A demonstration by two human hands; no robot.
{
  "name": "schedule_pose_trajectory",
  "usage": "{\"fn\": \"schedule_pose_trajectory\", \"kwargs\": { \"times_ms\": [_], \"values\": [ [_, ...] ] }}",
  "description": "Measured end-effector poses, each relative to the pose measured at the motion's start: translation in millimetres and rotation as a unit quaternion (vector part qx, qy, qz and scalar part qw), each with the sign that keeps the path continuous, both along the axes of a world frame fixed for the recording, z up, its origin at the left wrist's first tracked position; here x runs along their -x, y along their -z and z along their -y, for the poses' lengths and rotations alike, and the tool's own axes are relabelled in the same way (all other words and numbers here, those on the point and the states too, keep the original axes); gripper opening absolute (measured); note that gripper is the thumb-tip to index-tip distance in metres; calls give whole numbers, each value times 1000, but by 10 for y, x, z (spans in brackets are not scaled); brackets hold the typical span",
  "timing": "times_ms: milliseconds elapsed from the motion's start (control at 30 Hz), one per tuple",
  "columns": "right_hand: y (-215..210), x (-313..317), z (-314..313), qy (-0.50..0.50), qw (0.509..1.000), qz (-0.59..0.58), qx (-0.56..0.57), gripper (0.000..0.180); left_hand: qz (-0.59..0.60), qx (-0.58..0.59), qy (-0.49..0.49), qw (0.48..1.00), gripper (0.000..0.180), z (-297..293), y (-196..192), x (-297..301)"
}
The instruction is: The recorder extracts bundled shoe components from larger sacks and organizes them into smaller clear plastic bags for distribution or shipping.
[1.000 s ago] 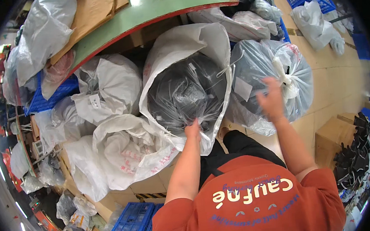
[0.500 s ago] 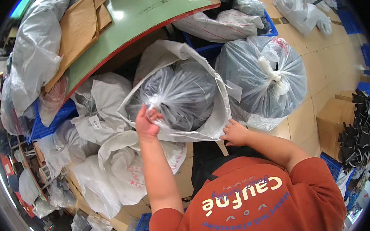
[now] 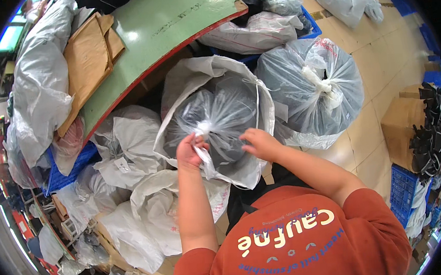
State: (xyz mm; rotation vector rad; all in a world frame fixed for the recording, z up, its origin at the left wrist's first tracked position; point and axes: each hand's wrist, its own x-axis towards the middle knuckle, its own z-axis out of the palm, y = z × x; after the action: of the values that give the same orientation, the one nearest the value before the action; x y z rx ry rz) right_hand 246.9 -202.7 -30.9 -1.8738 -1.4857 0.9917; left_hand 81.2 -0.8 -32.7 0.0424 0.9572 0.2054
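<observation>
Since the earlier frame, the neck of the clear plastic bag (image 3: 219,122) has been gathered into a twisted knot, and the left hand (image 3: 191,151) has been shifted from the bag's upper left side to that knot. L. fingers are seen closed round the twisted neck, w/ a loose plastic tail hanging just below them. The right hand (image 3: 260,143) has been brought up from the sack's lower edge; its fingers are held narrow and half-curled, resting on the bag's surface just right of the knot; whether plastic is pinched there cannot be told. The bag, filled w/ dark items, is held inside an open white woven sack (image 3: 236,70), directly beyond both sets of fingers. A tied clear bag (image 3: 314,90) is seen right of the R. fingers, more white sacks (image 3: 124,144) left of the L. fingers, and a green board (image 3: 157,34) well beyond them.
</observation>
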Motion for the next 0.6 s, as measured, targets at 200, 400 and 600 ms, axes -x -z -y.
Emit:
{"fn": "schedule_pose_trajectory", "kwargs": {
  "times_ms": [200, 400, 600],
  "values": [
    [-21, 264, -569, 116, 987, -51, -98, 32, -30, -7, 41, 999, 13, 404, 145, 131],
    [321, 153, -925, 67, 996, -51, 19, 25, -43, 0, 158, 986, 11, 142, 138, 75],
    [185, 68, -1261, 242, 952, -170, -74, 40, 16, 50, 88, 995, 16, -430, 24, -285]
  ]
}}
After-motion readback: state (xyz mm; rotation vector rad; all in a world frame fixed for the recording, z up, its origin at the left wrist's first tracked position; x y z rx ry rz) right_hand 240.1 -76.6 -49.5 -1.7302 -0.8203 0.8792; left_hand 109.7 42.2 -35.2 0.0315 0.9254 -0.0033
